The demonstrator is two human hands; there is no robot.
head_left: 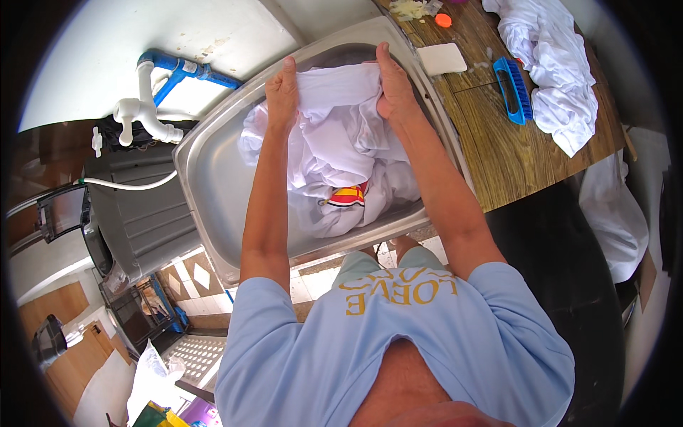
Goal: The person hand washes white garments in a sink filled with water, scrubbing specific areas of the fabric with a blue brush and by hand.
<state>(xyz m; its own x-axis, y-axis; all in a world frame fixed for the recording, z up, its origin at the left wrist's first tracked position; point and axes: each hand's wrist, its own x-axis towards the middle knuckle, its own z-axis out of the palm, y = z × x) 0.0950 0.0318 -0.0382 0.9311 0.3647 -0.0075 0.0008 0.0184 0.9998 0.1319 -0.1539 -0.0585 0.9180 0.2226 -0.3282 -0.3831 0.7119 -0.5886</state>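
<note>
A white garment (pixel 341 149) with a red and yellow patch (pixel 346 195) lies bunched in a steel sink (pixel 206 171). My left hand (pixel 282 92) grips the cloth at its far left edge, fingers curled into the fabric. My right hand (pixel 393 84) clutches the same garment at its far right edge. Both hands press the cloth near the sink's back rim, a short stretch of fabric held between them.
A wooden counter (pixel 498 142) right of the sink holds a blue scrub brush (pixel 514 89), a white soap bar (pixel 441 58), an orange cap (pixel 443 20) and another white garment (pixel 555 64). A white tap (pixel 146 114) on blue pipe stands left of the sink.
</note>
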